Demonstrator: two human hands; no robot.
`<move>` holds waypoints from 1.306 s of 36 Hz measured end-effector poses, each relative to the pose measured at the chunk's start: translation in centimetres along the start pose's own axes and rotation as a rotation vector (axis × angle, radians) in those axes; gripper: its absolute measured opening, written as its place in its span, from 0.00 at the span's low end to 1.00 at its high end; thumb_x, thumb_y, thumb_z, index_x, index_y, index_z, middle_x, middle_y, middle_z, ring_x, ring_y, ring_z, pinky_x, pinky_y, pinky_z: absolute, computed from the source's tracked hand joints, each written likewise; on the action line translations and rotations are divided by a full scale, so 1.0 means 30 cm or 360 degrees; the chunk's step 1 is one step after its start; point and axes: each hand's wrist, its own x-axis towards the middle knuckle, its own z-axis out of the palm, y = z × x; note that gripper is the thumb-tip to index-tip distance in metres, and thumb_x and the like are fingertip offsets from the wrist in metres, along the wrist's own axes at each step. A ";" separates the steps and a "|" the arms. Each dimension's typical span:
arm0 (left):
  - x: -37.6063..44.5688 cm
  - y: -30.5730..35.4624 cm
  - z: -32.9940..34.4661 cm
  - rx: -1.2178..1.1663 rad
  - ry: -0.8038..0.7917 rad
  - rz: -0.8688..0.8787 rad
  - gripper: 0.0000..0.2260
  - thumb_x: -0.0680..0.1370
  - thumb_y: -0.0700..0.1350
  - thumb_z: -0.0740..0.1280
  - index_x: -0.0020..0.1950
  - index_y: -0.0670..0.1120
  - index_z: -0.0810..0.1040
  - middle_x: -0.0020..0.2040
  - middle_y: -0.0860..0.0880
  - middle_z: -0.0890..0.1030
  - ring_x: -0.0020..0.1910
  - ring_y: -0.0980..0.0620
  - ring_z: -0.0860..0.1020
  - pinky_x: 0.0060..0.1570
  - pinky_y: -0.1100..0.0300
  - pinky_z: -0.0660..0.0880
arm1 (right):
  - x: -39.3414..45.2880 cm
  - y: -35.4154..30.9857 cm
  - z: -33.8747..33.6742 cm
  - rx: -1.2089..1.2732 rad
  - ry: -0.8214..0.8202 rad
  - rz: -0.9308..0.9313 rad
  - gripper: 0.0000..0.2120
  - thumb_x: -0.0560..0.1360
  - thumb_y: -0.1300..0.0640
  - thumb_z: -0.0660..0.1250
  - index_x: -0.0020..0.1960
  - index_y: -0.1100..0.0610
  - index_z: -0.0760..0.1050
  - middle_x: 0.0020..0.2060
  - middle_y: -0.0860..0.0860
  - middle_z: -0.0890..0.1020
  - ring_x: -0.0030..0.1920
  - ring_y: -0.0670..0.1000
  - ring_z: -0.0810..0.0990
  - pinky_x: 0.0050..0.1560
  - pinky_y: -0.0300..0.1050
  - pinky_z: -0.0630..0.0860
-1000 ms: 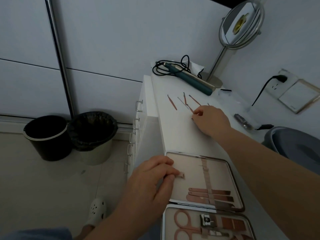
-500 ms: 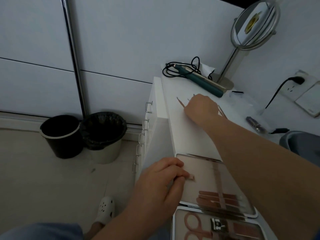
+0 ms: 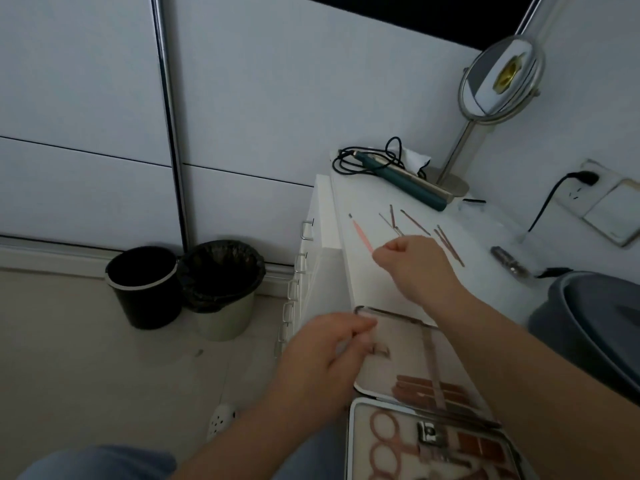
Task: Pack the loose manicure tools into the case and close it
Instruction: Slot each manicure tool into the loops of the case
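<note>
On the table, right hand [image 3: 412, 268] pinches the pink tool [image 3: 362, 234] among loose tools [image 3: 446, 239] beyond the open case [image 3: 415, 386], left hand [image 3: 325, 358] gripping its tab; next, carry it to a slot

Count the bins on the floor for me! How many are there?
2. A black bin stands by the wall, and a pale bin lined with a black bag stands right beside it, nearer the drawers. None seems hidden.

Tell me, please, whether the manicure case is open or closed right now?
Open: the manicure case lies spread flat in two halves, scissors and tools visible inside, left hand on its edge.
</note>
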 end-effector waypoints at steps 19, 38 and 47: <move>-0.029 0.149 0.028 -0.0321 -0.0059 -0.0210 0.09 0.72 0.44 0.68 0.31 0.53 0.79 0.33 0.49 0.81 0.34 0.51 0.76 0.39 0.58 0.74 | -0.470 0.057 -0.133 0.0457 -0.0195 -0.0084 0.07 0.70 0.53 0.68 0.33 0.51 0.81 0.28 0.43 0.81 0.28 0.38 0.76 0.28 0.25 0.68; -0.033 0.190 0.048 0.0601 -0.0445 0.0273 0.06 0.75 0.48 0.62 0.39 0.55 0.75 0.29 0.57 0.73 0.33 0.59 0.72 0.29 0.69 0.64 | -0.462 0.158 -0.224 0.0684 -0.0042 -0.0210 0.07 0.70 0.61 0.68 0.36 0.50 0.79 0.27 0.41 0.80 0.27 0.36 0.74 0.30 0.25 0.70; 0.015 0.190 0.096 0.0762 -0.0598 0.0410 0.06 0.75 0.48 0.63 0.45 0.53 0.80 0.36 0.60 0.75 0.39 0.60 0.72 0.41 0.64 0.67 | -0.478 0.247 -0.239 0.0471 0.0051 0.0068 0.07 0.69 0.53 0.69 0.34 0.53 0.79 0.23 0.42 0.78 0.23 0.37 0.73 0.25 0.26 0.68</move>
